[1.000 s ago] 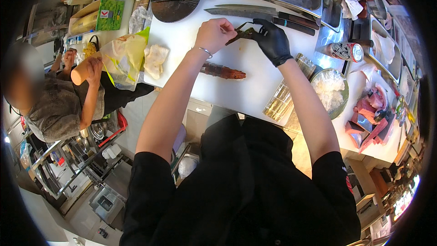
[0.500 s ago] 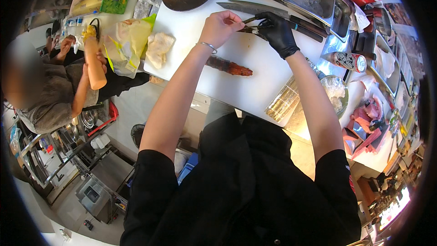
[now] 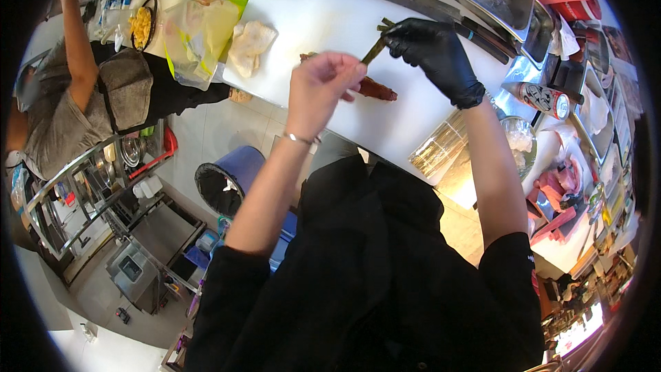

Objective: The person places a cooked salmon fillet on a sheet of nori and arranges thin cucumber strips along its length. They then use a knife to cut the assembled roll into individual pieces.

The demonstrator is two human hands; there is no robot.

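Observation:
A thin dark greenish-brown strip (image 3: pixel 374 49) is held slanting above the white cutting board (image 3: pixel 296 27). My right hand (image 3: pixel 435 55), in a black glove, has its fingers closed on the strip's upper part, where short dark ends stick out past the fingertips. My left hand (image 3: pixel 320 89), bare with a bracelet at the wrist, pinches the lower end between thumb and fingers. Behind the left fingers lies a long reddish-brown piece of food (image 3: pixel 379 90), partly hidden by them. Two long knives (image 3: pixel 413 3) with dark handles rest at the board's far side.
A crumpled white cloth (image 3: pixel 249 47) and a yellow-white plastic bag (image 3: pixel 196 34) lie at the left. A bamboo mat (image 3: pixel 438 143), a drink can (image 3: pixel 544 100) and pink raw fish (image 3: pixel 559 186) are at the right. One co-worker (image 3: pixel 69 107) is at far left; a blue bin (image 3: pixel 237 165) stands below.
My hands have come nearer to me with the strip, the left hand moving down over the reddish-brown piece. The co-worker's orange bottle has gone from view, and their arm is raised.

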